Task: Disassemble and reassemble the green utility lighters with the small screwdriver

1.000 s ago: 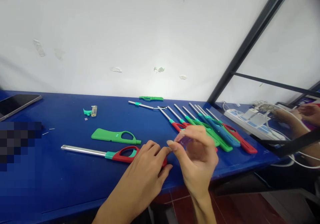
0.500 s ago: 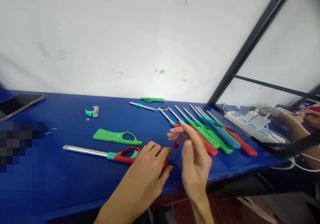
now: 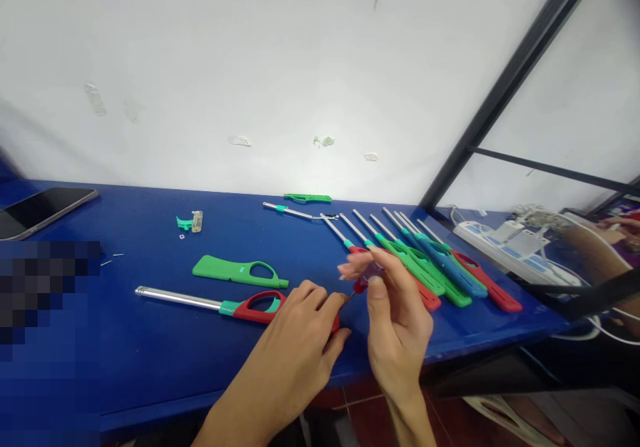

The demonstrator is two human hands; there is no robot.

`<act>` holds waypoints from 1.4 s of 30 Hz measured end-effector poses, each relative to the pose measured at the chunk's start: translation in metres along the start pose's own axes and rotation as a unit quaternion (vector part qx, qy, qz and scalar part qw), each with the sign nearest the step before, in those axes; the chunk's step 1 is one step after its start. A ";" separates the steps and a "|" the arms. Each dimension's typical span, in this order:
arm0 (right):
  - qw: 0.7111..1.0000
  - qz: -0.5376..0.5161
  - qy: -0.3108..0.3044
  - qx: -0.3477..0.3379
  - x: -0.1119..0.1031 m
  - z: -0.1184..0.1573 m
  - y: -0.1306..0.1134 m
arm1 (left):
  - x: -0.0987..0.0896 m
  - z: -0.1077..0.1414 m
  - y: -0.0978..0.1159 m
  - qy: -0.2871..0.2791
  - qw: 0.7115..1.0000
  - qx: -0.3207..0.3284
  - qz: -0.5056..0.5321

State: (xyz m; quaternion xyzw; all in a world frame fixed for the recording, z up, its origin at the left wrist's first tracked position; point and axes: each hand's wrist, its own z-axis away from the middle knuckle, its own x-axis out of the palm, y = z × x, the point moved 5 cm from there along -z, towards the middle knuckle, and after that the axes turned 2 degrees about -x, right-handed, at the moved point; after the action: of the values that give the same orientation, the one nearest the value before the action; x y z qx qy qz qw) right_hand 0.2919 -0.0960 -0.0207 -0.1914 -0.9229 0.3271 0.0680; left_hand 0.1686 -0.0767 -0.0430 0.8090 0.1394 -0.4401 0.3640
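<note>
My left hand (image 3: 303,340) is closed over the handle of a red gas lighter (image 3: 250,310), which lies on the blue table with its silver tube pointing left. In my right hand (image 3: 400,320) is a small screwdriver (image 3: 367,278) with a dark red, see-through handle. Its thin shaft slants down to the lighter's handle end, beside my left fingers; the tip is hidden. Just behind the red lighter lies an empty green lighter shell half (image 3: 235,271). Farther back sit a clear fuel tank (image 3: 197,221) and a teal trigger piece (image 3: 185,223).
Several assembled lighters (image 3: 440,267) lie in a row at the right. A bare lighter tube (image 3: 295,212) and another green shell piece (image 3: 307,198) are near the wall. A phone (image 3: 45,210) lies at the left, a power strip (image 3: 510,254) at the right, near another person's arm (image 3: 590,254).
The whole view has shifted slightly, so things appear a little farther right. Both hands keep their hold, and more of the screwdriver's shaft shows now.
</note>
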 end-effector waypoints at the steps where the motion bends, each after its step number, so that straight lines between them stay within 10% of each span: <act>1: 1.000 -0.009 0.007 0.000 0.000 -0.001 0.000 | 0.000 0.000 0.000 -0.001 1.000 0.000 -0.004; 26: 0.998 -0.024 -0.050 0.002 0.006 0.001 0.000 | -0.003 0.000 -0.001 0.015 0.999 -0.009 0.048; 32: 0.996 -0.035 0.030 0.074 0.000 0.005 0.010 | 0.004 0.004 -0.004 0.015 1.000 0.019 0.014; 42: 0.994 0.019 -0.050 0.100 0.000 -0.005 0.008 | -0.004 0.002 -0.004 0.052 0.997 -0.016 0.050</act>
State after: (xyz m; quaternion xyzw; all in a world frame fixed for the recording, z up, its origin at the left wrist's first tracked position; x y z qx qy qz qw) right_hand 0.2953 -0.0869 -0.0220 -0.1850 -0.8840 0.4280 0.0344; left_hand 0.1628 -0.0749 -0.0421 0.8308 0.1249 -0.3763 0.3905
